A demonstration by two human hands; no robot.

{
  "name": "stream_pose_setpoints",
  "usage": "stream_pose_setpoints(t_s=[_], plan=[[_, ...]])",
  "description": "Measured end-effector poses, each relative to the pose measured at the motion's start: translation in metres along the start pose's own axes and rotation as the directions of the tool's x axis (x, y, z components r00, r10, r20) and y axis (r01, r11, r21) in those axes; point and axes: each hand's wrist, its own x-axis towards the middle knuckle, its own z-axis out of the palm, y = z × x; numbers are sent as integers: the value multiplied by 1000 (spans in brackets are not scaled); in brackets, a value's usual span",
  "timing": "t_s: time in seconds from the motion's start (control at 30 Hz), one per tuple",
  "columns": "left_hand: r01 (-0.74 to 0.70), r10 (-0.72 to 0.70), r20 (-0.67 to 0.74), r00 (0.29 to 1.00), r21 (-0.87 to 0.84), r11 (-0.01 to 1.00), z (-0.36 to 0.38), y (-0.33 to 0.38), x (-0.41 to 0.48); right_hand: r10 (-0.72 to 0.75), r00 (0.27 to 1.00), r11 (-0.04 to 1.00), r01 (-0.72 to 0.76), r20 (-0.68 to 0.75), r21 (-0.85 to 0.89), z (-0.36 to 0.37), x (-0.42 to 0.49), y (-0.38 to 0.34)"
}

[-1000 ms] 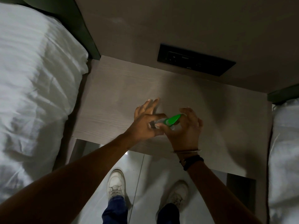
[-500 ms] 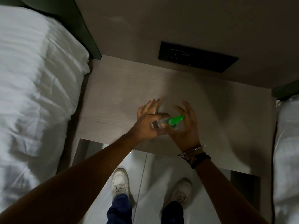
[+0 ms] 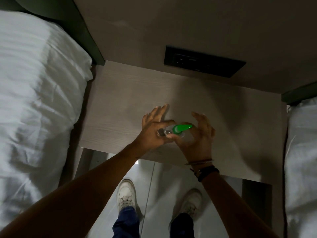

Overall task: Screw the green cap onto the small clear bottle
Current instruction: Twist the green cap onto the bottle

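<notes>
White bedding point(image 3: 39, 103) fills the left side of the view, and a second strip of white bedding point(image 3: 301, 152) runs down the right edge. Between them sits a pale wood-grain bedside table point(image 3: 120, 100) against a beige wall, where a black rectangular socket panel point(image 3: 204, 63) is set just above the tabletop. Below the table's near edge, a glossy light floor point(image 3: 154, 194) shows two white sneakers point(image 3: 126, 194) and dark blue trouser legs. Both bare forearms reach in over the table's front edge. The left hand point(image 3: 151, 133) pinches the small clear bottle point(image 3: 165, 132) at its base between thumb and forefinger, its other fingers fanned out and raised. The right hand point(image 3: 197, 134), wearing a thin metal bangle and dark bands point(image 3: 205, 169) at the wrist, has its thumb against the bright green pointed cap point(image 3: 181, 128), while its fingers are spread apart and curled loosely behind it. The bottle lies nearly horizontal, held above the tabletop, cap end pointing right.
</notes>
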Motion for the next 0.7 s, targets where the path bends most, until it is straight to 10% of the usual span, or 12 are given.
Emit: stream_pose_setpoints(t_s=[0.3, 0.7], plan=[[23, -23, -49, 999, -4, 1000, 12, -9, -3, -205, 978, 962, 207, 28, -179, -40, 12, -12], [115, -113, -56, 992, 25, 993, 12, 0, -2, 27, 997, 952, -50, -78, -304, -20, 0, -45]])
